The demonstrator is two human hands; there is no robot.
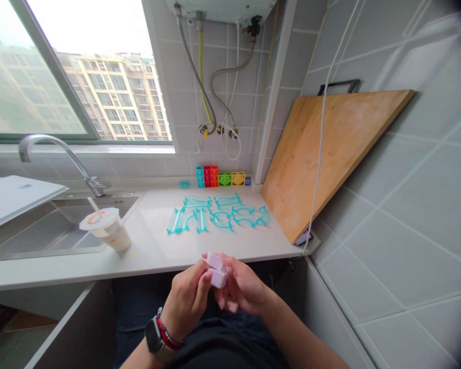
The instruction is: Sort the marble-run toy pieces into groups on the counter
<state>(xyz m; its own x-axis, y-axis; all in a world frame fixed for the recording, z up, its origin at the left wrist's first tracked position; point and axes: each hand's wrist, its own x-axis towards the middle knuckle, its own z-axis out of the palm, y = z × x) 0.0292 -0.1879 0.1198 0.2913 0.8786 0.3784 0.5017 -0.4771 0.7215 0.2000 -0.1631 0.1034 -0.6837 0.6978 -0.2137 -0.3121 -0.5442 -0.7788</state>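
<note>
Just in front of the counter's front edge, a pale purple plastic block piece (218,278) sits between my two hands. It looks like two small blocks set at an angle to each other; whether they are joined is not visible. My left hand (187,292) pinches it from the left with thumb and fingers. From the other side my right hand (248,287) grips it with the thumb near its upper end and the fingers curled beneath. Clear teal plastic track pieces (218,220), both straight and curved, lie spread on the counter beyond my hands.
Coloured blocks (218,177) stand in a row against the back wall. A lidded drink cup with a straw (115,236) is beside the sink (54,225) on the left. A large wooden board (330,148) leans at the right, with a white cord (321,133) hanging before it.
</note>
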